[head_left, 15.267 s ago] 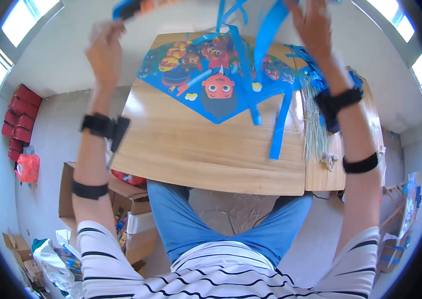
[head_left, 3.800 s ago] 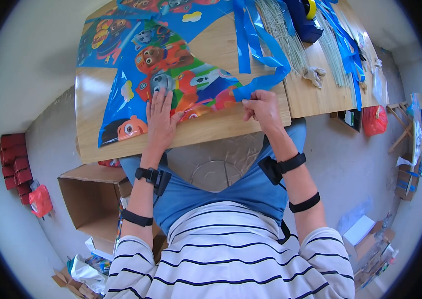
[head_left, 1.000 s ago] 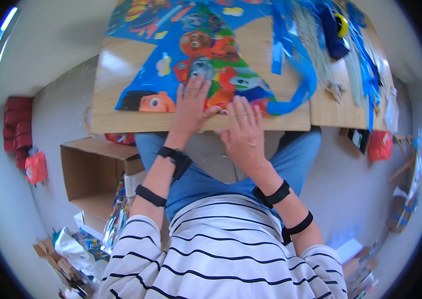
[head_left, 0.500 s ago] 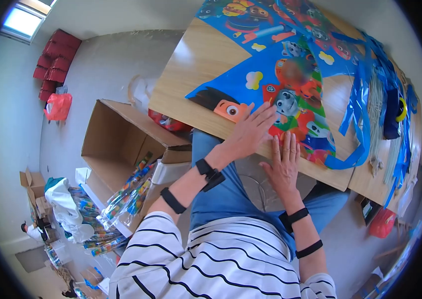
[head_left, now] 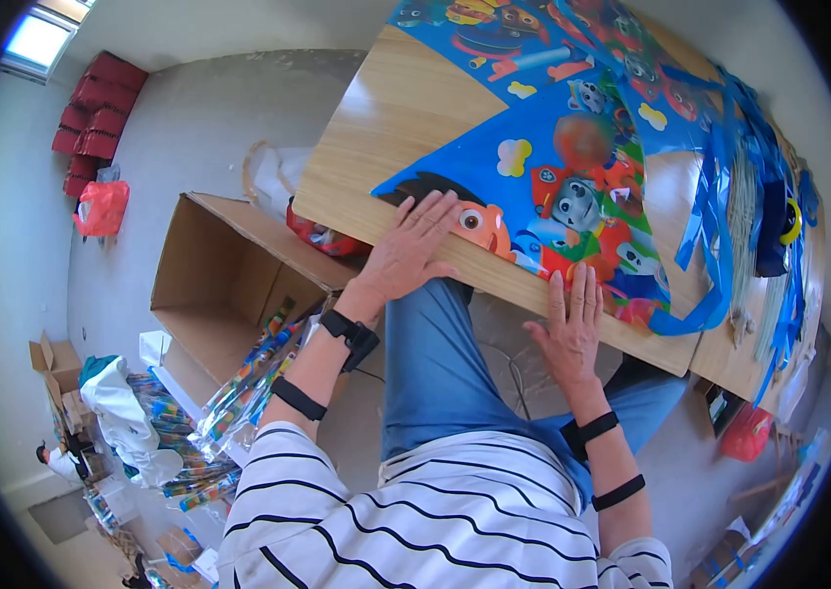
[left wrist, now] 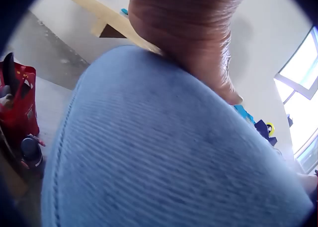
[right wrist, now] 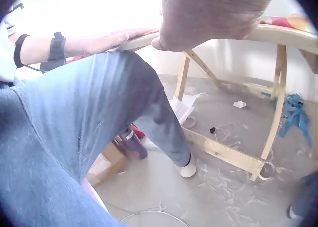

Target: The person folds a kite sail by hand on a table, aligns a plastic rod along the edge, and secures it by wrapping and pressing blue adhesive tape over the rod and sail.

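A blue kite sheet (head_left: 474, 162) printed with cartoon pups and a boy's face lies flat along the table's near edge. My left hand (head_left: 403, 257) rests on its left part, fingers straight over the boy's dark hair. My right hand (head_left: 569, 329) lies with straight fingers on the same near edge, further right. A blue ribbon (head_left: 695, 319) runs from the sheet's right corner and curves away. Behind it, a second printed kite sheet (head_left: 494, 44) is partly overlapped. Wrist views show the left palm heel (left wrist: 189, 28) and right palm heel (right wrist: 213, 18) at the table edge.
Thin pale rods (head_left: 744, 231), more blue ribbons (head_left: 796, 304) and a yellow tape roll (head_left: 790, 222) lie at the table's right. An open cardboard box (head_left: 229, 265) stands left of my legs, with wrapped colourful packages (head_left: 263, 368) beside it. Wooden table legs (right wrist: 268, 127) show below.
My left hand has slid left along the near edge onto the boy's hair; my right stays put. Earlier, both hands were raised with ribbon about; later my right hand was at the sheet's ribbon corner.
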### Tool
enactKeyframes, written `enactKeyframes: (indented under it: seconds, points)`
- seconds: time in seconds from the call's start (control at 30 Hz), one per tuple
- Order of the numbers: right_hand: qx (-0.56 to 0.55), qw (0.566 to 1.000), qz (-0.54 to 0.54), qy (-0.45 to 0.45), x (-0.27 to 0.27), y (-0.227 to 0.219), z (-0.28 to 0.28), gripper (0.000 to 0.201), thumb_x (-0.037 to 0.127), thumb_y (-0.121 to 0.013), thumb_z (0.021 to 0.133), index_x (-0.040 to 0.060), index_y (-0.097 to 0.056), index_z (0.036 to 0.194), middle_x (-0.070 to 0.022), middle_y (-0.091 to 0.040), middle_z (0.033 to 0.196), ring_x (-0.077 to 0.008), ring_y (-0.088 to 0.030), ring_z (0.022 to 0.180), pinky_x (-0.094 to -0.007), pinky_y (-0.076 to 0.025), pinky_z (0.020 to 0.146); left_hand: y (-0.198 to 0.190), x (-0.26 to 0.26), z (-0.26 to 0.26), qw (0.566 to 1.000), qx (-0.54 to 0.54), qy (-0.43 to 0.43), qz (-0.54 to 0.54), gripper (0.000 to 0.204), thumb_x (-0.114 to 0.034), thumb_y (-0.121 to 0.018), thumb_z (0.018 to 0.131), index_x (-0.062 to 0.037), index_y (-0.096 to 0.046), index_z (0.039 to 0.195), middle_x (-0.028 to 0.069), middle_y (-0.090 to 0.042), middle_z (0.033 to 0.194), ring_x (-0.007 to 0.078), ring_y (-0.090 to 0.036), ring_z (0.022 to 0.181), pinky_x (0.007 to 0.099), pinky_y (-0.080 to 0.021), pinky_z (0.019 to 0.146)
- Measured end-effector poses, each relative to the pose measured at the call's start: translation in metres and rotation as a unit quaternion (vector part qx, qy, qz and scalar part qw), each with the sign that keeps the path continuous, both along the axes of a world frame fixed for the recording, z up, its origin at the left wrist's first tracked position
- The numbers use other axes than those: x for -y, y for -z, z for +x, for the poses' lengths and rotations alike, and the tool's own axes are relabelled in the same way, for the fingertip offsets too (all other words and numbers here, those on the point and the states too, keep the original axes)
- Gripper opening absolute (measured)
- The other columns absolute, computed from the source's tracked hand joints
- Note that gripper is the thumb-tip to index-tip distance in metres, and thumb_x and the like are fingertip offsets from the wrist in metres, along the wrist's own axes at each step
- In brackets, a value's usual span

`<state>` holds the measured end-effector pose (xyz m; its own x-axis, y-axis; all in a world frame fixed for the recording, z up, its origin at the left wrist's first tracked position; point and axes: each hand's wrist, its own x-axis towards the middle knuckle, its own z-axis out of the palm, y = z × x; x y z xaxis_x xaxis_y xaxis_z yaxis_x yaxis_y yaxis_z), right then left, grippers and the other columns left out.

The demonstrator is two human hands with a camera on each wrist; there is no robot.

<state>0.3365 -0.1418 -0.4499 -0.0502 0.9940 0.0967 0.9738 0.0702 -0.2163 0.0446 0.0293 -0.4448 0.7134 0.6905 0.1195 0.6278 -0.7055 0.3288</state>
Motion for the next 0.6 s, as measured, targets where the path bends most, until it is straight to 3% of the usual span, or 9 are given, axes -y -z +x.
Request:
enactKeyframes:
  seconds: [0.33, 0.43, 0.53, 0.6]
  points:
    - [0.005, 1.000, 0.011, -0.003, 0.000, 0.002, 0.001, 0.107, 0.041, -0.085, 0.078, 0.0083, -0.032, 0.164, -0.0269, -0.023, 0.170, -0.0454, -0.022, 0.158, -0.0573, -0.023, 0.128, 0.002, -0.024, -0.038, 0.998, -0.016, -0.059, 0.018, 0.091, -0.058, -0.063, 0.093, -0.0077, -0.035, 0.163, 0.0102, -0.031, 0.172, 0.0305, -0.026, 0.160, 0.0485, -0.021, 0.130]
    - [0.004, 1.000, 0.011, -0.002, 0.000, 0.001, 0.000, 0.108, 0.040, -0.086, 0.077, 0.0083, -0.031, 0.164, -0.0270, -0.023, 0.170, -0.0452, -0.022, 0.158, -0.0569, -0.022, 0.128, 0.004, -0.025, -0.037, 0.995, 0.005, -0.080, 0.054, 0.080, -0.045, -0.071, 0.093, -0.0044, -0.045, 0.156, 0.0141, -0.041, 0.166, 0.0332, -0.037, 0.153, 0.0465, -0.030, 0.126]
    - [0.002, 1.000, 0.010, 0.000, 0.000, 0.001, -0.001, 0.109, 0.039, -0.087, 0.076, 0.0085, -0.031, 0.165, -0.0271, -0.022, 0.170, -0.0451, -0.021, 0.158, -0.0568, -0.021, 0.128, 0.015, -0.036, -0.037, 0.972, 0.179, -0.150, 0.028, 0.060, -0.024, -0.079, 0.088, -0.0023, -0.060, 0.141, 0.0185, -0.057, 0.147, 0.0381, -0.051, 0.137, 0.0463, -0.043, 0.114]
    - [0.000, 1.000, 0.008, 0.002, 0.000, 0.000, -0.002, 0.110, 0.039, -0.087, 0.076, 0.0086, -0.030, 0.165, -0.0270, -0.022, 0.170, -0.0452, -0.021, 0.158, -0.0567, -0.021, 0.128, 0.008, -0.044, -0.037, 0.964, 0.173, -0.197, 0.034, 0.046, -0.012, -0.081, 0.082, -0.0018, -0.066, 0.124, 0.0180, -0.063, 0.129, 0.0383, -0.056, 0.124, 0.0469, -0.047, 0.104]
